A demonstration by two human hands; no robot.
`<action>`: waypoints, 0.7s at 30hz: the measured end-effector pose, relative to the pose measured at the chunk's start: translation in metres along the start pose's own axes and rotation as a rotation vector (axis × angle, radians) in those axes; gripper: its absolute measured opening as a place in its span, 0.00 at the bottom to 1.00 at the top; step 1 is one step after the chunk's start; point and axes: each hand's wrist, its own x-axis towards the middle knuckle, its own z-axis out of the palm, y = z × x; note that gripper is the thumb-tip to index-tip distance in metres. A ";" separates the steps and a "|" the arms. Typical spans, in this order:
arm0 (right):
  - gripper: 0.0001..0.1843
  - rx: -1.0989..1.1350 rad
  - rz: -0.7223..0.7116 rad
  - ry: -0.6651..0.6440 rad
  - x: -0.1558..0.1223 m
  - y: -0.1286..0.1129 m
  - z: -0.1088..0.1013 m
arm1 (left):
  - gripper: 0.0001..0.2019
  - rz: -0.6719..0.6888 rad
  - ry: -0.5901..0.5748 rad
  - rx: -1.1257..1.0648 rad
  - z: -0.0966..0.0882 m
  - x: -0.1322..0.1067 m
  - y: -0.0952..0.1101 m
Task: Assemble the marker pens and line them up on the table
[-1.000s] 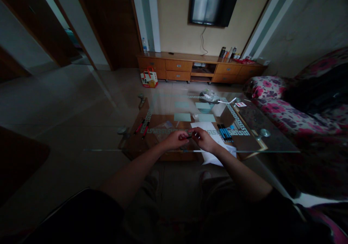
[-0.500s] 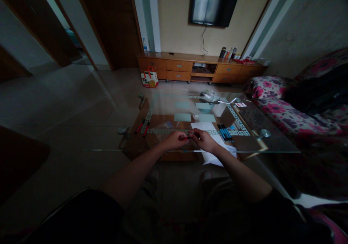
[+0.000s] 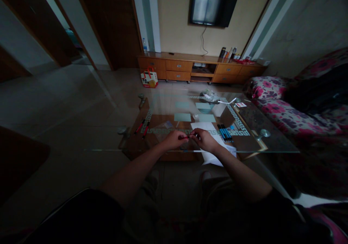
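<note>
Left hand (image 3: 174, 140): here you are, fingers curled in, thumb and fingertips pinching the red part of a slim red-and-dark pen (image 3: 185, 137).
Right hand (image 3: 203, 140): drawn in just as tightly — thumb and forefinger nipping the pen's other end, fingertips close to your left ones.
Pen in hand: up between your two hands, roughly crosswise, over the near side of the glass tabletop (image 3: 274, 139); your fingers cover much of it, so its details are too small to tell.
Forearms: both stretch forward from dark sleeves and angle inward, wrists over the near edge, backs of the hands turned up.
Your right side: white paper (image 3: 211, 159) runs below that wrist, with blue-and-black pens (image 3: 224, 132) lined up just beside it.
Your left side: red-and-black pens (image 3: 139, 127) lie well apart from your fingers.
</note>
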 end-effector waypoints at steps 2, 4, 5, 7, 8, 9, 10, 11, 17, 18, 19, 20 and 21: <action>0.12 0.009 -0.006 0.004 0.000 0.000 0.000 | 0.13 0.001 0.011 0.003 0.001 0.001 -0.002; 0.12 0.024 -0.014 0.015 0.001 0.000 0.002 | 0.13 -0.006 0.031 -0.001 0.001 0.001 -0.003; 0.12 0.031 -0.017 0.025 0.001 0.000 0.002 | 0.13 -0.010 0.040 -0.008 0.002 0.001 -0.004; 0.14 0.037 -0.015 0.065 0.002 0.000 0.003 | 0.13 -0.016 0.053 -0.025 0.002 0.002 -0.005; 0.15 0.041 -0.005 0.102 0.002 0.000 0.002 | 0.13 -0.021 0.061 -0.034 0.003 0.002 -0.005; 0.16 0.047 0.015 0.151 0.003 0.001 0.000 | 0.13 -0.026 0.070 -0.040 0.003 0.002 -0.006; 0.17 0.056 0.046 0.208 0.003 0.002 -0.002 | 0.12 -0.033 0.081 -0.042 0.003 0.002 -0.007; 0.19 0.065 0.083 0.268 0.004 0.003 -0.004 | 0.12 -0.041 0.093 -0.042 0.004 0.002 -0.008; 0.18 0.069 0.232 0.494 0.002 0.029 -0.015 | 0.11 -0.054 0.100 -0.072 0.007 0.002 -0.012; 0.17 0.060 0.236 0.489 0.001 0.035 -0.015 | 0.10 -0.049 0.101 -0.084 0.007 0.002 -0.011; 0.17 0.042 0.235 0.476 0.001 0.041 -0.015 | 0.10 -0.044 0.100 -0.096 0.007 0.002 -0.010; 0.17 0.015 0.227 0.454 0.000 0.046 -0.014 | 0.10 -0.039 0.097 -0.106 0.006 0.002 -0.009; 0.19 -0.016 0.216 0.426 0.000 0.050 -0.013 | 0.10 -0.038 0.095 -0.111 0.006 0.002 -0.008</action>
